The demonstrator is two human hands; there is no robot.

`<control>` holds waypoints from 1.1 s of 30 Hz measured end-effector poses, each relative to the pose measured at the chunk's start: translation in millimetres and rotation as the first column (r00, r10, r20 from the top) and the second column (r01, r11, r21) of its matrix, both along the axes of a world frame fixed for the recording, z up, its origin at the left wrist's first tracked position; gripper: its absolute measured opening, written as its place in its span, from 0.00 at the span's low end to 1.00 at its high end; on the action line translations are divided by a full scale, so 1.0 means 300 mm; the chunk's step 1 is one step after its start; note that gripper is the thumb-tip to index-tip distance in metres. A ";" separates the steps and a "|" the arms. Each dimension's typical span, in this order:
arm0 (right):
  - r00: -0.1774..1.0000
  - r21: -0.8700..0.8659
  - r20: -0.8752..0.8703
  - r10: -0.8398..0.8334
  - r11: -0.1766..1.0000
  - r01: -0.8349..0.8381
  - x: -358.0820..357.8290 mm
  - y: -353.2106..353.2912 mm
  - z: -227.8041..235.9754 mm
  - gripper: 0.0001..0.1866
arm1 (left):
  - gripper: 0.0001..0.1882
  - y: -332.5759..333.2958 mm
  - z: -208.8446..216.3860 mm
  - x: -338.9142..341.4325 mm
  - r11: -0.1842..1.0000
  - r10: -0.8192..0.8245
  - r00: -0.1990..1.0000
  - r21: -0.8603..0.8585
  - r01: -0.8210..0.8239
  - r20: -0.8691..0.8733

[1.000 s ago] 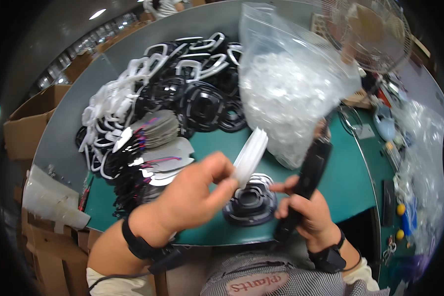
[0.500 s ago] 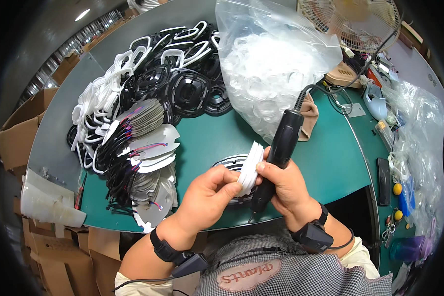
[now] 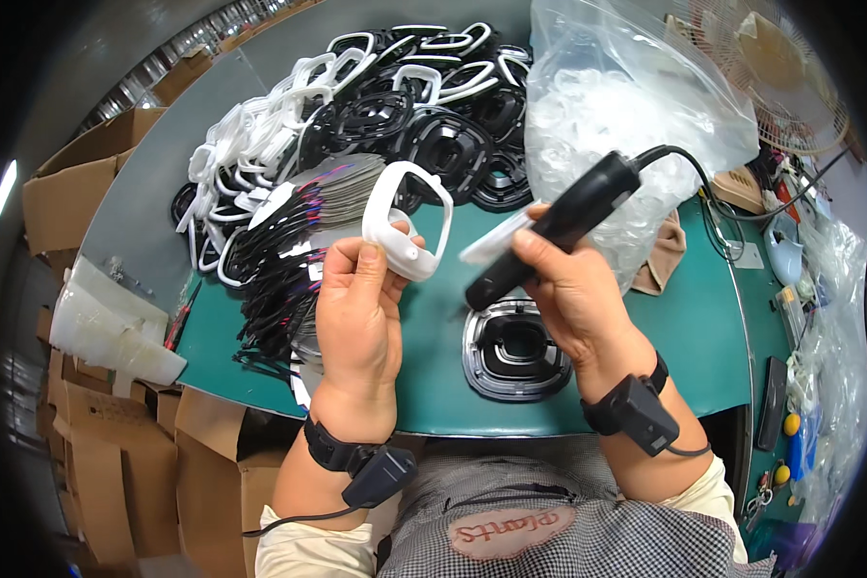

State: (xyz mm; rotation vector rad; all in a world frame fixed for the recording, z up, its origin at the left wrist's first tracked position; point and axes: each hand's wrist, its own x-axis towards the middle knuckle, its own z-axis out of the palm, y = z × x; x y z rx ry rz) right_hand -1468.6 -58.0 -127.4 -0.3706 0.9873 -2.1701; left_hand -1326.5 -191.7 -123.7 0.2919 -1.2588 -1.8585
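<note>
My left hand [image 3: 358, 303] holds up a white rounded plastic frame [image 3: 412, 260], pinched between thumb and fingers near its lower edge. In my right hand [image 3: 583, 294] is a black electric screwdriver [image 3: 573, 217], its cord running off to the upper right and its lower end slanting down to the left. The same hand also grips a white flat part [image 3: 496, 239], seen nearly edge-on; its full shape is hidden. Below the screwdriver, a black oval housing [image 3: 479, 356] lies flat on the green table mat [image 3: 424, 385], touched by neither hand.
To the left lie fanned grey plates [image 3: 342, 178] with wires. Behind them are heaped white frames [image 3: 260, 135] and black housings [image 3: 443, 144]. A clear bag [image 3: 636, 116] of transparent parts, a brown cloth [image 3: 660, 255] and a fan [image 3: 780, 58] stand right. Cardboard boxes [image 3: 116, 462] flank the table.
My hands have moved apart. The left has lifted one white frame away from the white parts held together before. The right has raised and tilted the screwdriver, uncovering the black housing.
</note>
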 end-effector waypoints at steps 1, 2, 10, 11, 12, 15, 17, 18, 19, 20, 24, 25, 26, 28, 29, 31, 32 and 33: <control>0.995 0.079 -0.009 0.099 0.992 -0.098 0.002 -0.003 0.009 0.27 | 0.07 -0.003 0.002 0.007 0.998 -0.011 1.000 0.066 0.013 -0.028; 0.992 0.106 -0.052 0.115 0.988 -0.109 0.003 -0.019 -0.026 0.28 | 0.08 -0.009 0.004 0.014 0.991 -0.022 0.998 0.131 0.030 -0.058; 0.994 -0.035 -0.091 0.054 0.998 -0.057 0.036 0.103 -0.010 0.16 | 0.13 -0.015 -0.034 0.093 0.886 -0.328 0.933 0.294 0.358 -0.150; 0.992 -0.013 -0.102 0.071 0.997 -0.073 0.037 0.132 -0.003 0.15 | 0.13 -0.005 -0.031 0.097 0.881 -0.355 0.924 0.279 0.382 -0.145; 0.990 0.012 -0.114 0.079 0.997 -0.079 0.039 0.163 0.003 0.14 | 0.13 0.011 -0.025 0.096 0.875 -0.364 0.919 0.283 0.393 -0.152; 0.962 0.080 -0.181 0.204 0.978 -0.193 0.043 0.250 -0.010 0.15 | 0.13 0.081 0.004 0.100 0.932 -0.357 0.922 0.128 0.340 0.149; 0.932 0.060 -0.105 0.346 0.938 -0.341 0.040 0.319 -0.039 0.18 | 0.14 0.111 -0.004 0.105 0.924 -0.374 0.899 0.006 0.382 0.226; 0.949 0.046 -0.121 0.291 0.957 -0.288 0.060 0.327 -0.061 0.20 | 0.16 0.121 -0.011 0.112 0.902 -0.364 0.878 -0.119 0.416 0.311; 0.955 0.023 -0.111 0.276 0.961 -0.275 0.066 0.347 -0.077 0.20 | 0.16 0.128 -0.023 0.116 0.890 -0.370 0.875 -0.149 0.430 0.313; 0.960 0.000 -0.099 0.262 0.965 -0.263 0.071 0.366 -0.092 0.20 | 0.16 0.147 -0.028 0.113 0.887 -0.381 0.870 -0.143 0.439 0.312; 0.964 -0.036 -0.069 0.258 0.965 -0.261 0.074 0.423 -0.155 0.20 | 0.15 0.205 -0.028 0.103 0.888 -0.364 0.868 -0.155 0.433 0.337; 0.968 -0.035 -0.009 0.249 0.968 -0.249 0.074 0.442 -0.170 0.21 | 0.14 0.208 -0.040 0.099 0.898 -0.360 0.853 -0.106 0.426 0.379; 0.970 -0.033 0.051 0.239 0.971 -0.238 0.075 0.456 -0.181 0.22 | 0.13 0.209 -0.050 0.094 0.908 -0.356 0.835 -0.057 0.416 0.420; 0.947 -0.154 0.168 0.274 0.956 -0.250 0.073 0.463 -0.197 0.24 | 0.15 0.212 -0.083 0.082 0.925 -0.370 0.828 0.085 0.371 0.421; 0.923 -0.232 0.235 0.306 0.939 -0.253 0.075 0.464 -0.208 0.26 | 0.16 0.211 -0.086 0.078 0.919 -0.392 0.814 0.139 0.370 0.428; 0.865 -0.358 0.333 0.374 0.899 -0.250 0.072 0.456 -0.207 0.30 | 0.18 0.205 -0.091 0.064 0.910 -0.410 0.796 0.252 0.328 0.444; 0.860 -0.354 0.344 0.377 0.900 -0.253 0.074 0.457 -0.201 0.30 | 0.18 0.202 -0.096 0.061 0.911 -0.408 0.795 0.261 0.321 0.448; 0.850 -0.352 0.364 0.382 0.901 -0.254 0.077 0.457 -0.195 0.30 | 0.18 0.197 -0.098 0.059 0.887 -0.450 0.782 0.320 0.334 0.431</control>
